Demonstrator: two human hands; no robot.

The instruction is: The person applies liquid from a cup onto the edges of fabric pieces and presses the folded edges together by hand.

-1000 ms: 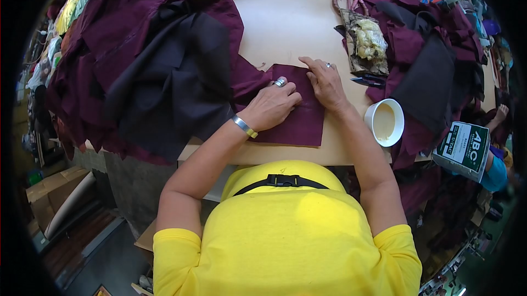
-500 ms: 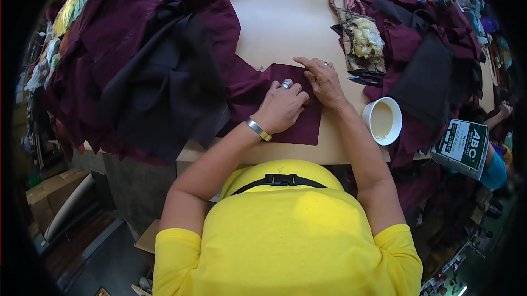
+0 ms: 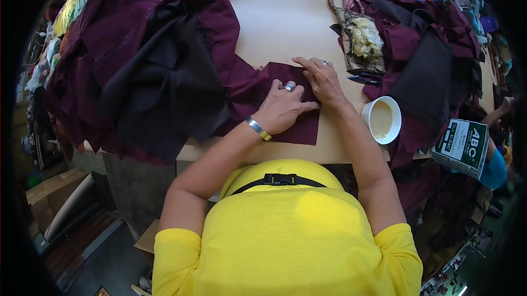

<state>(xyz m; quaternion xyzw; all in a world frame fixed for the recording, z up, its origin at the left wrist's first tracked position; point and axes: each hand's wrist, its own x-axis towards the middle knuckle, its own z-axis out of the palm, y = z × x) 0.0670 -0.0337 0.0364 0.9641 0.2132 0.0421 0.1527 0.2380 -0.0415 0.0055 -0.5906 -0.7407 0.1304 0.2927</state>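
A flat maroon cloth panel [image 3: 302, 131] lies at the table's front edge, joined on its left to more maroon fabric. My left hand [image 3: 280, 108] presses on the panel from above, fingers apart, one digit stretched toward its right edge. It wears a ring, with a metal bracelet at the wrist. At the panel's upper right corner rests my right hand [image 3: 325, 83], its index finger stretched out to the left and the others partly bent, holding nothing that I can see. The fingertips' undersides are hidden. Just right of that forearm stands a white bowl [image 3: 381, 120] with a pale substance inside.
A big heap of maroon garments [image 3: 126, 49] with a dark lining [image 3: 170, 82] covers the left side. On the right are a stained board [image 3: 362, 49] with a yellowish lump, more maroon cloth [image 3: 406, 49], a green-and-white ABC box [image 3: 461, 145], and another person's blue sleeve [image 3: 497, 169].
One digit of my left hand has stretched out to the right across the panel. My right hand has barely shifted. The panel's lower right corner has moved slightly left.
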